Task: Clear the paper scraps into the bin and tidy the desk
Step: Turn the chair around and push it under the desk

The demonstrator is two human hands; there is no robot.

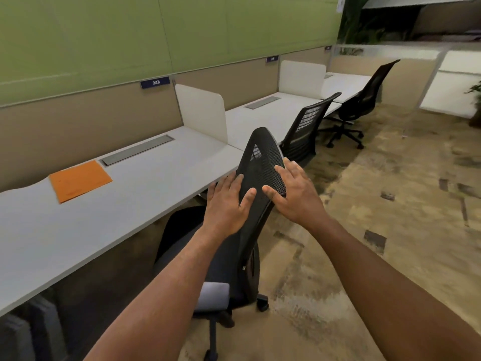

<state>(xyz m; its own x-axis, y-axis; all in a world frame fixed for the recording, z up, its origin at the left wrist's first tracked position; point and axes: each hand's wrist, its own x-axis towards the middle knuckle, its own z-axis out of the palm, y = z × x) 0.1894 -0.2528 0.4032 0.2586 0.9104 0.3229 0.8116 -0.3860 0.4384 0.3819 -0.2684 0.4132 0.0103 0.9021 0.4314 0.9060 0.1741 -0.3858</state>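
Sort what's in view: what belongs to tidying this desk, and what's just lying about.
Part of the job:
left hand and right hand on the nearest chair's backrest
desk
orange folder

Just there:
two farther chairs
white divider

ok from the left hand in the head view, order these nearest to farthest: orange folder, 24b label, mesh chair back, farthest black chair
From the left hand:
1. mesh chair back, directly under the hand, touching it.
2. orange folder, left on the desk.
3. 24b label, up on the partition behind the desk.
4. farthest black chair, far right down the row.
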